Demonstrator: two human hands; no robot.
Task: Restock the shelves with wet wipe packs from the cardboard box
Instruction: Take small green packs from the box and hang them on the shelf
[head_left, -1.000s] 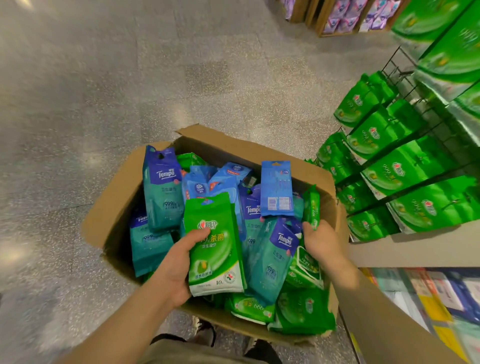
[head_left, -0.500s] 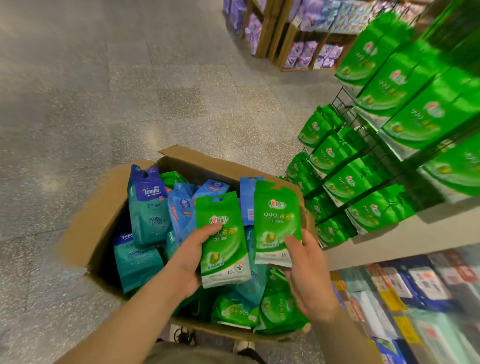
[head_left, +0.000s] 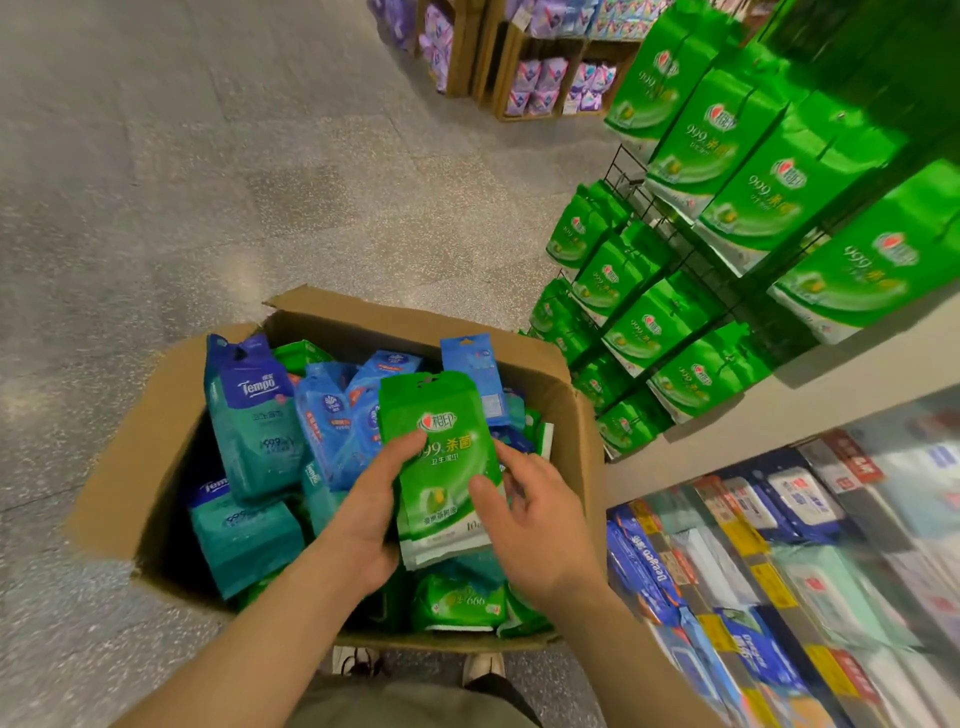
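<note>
Two hands on the green wet wipe packs (head_left: 441, 462) above the cardboard box (head_left: 566, 410) | left hand (head_left: 371, 512) grips the stack's left edge, thumb on front | right hand (head_left: 530, 512) half-curled, thumb pressing the face | I'd square the edges, then lift toward the hanging green packs (head_left: 670, 332).

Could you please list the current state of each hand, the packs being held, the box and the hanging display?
Left hand: grips the green wet wipe packs from the left.
Right hand: thumb on the packs' front, fingers curled behind.
Green wet wipe packs: stacked, upright, held above the box.
Brown cardboard box: open, flaps up, full of packs.
Black wire rack: hung with matching green packs.
</note>
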